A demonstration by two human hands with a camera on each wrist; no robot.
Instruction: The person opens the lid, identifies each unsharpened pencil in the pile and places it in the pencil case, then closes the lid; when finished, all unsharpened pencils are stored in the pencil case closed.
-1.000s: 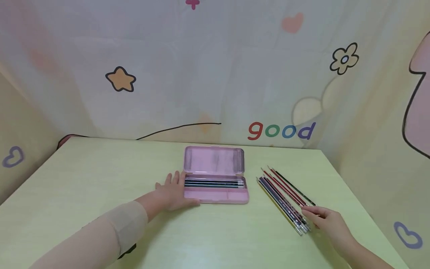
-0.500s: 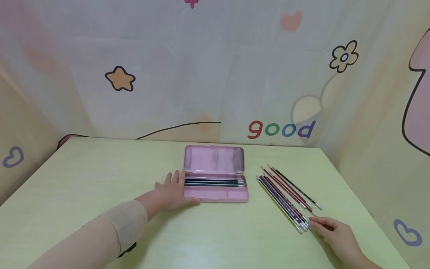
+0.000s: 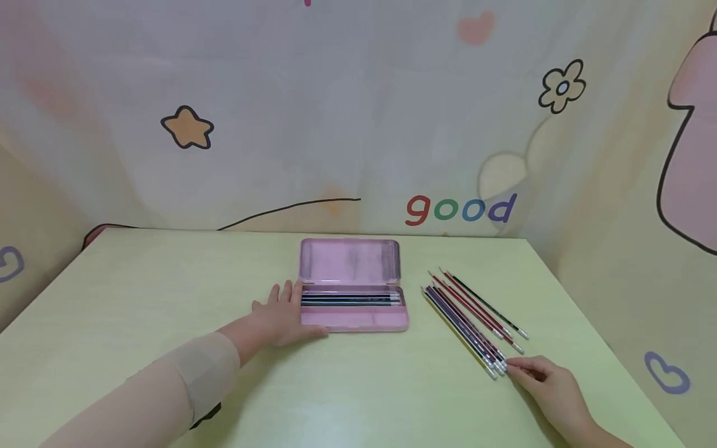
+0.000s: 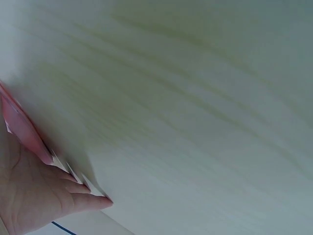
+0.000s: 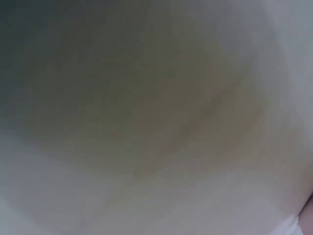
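Observation:
An open pink pencil case (image 3: 336,318) lies on the table with its lid folded back; several dark pencils (image 3: 347,300) fill its rear compartment. My left hand (image 3: 280,320) rests against the case's left end, fingers spread and thumb along the front edge. The left wrist view has this hand (image 4: 34,196) beside the pink case wall (image 4: 22,127). To the right, several loose pencils (image 3: 462,330) lie slanted in a bundle, eraser ends toward me. My right hand (image 3: 551,386) pinches a pencil's eraser end at the near end of the bundle. The right wrist view is mostly blurred tabletop.
The pale yellow-green table (image 3: 358,398) meets a printed cloth backdrop (image 3: 358,124) behind and at both sides. A green pencil (image 3: 490,307) and a few red ones (image 3: 470,305) lie along the right of the bundle.
My right hand has left the end of a red pencil and moved nearer me, to the bundle's eraser ends. The left hand stays on the case. The head view has shifted slightly.

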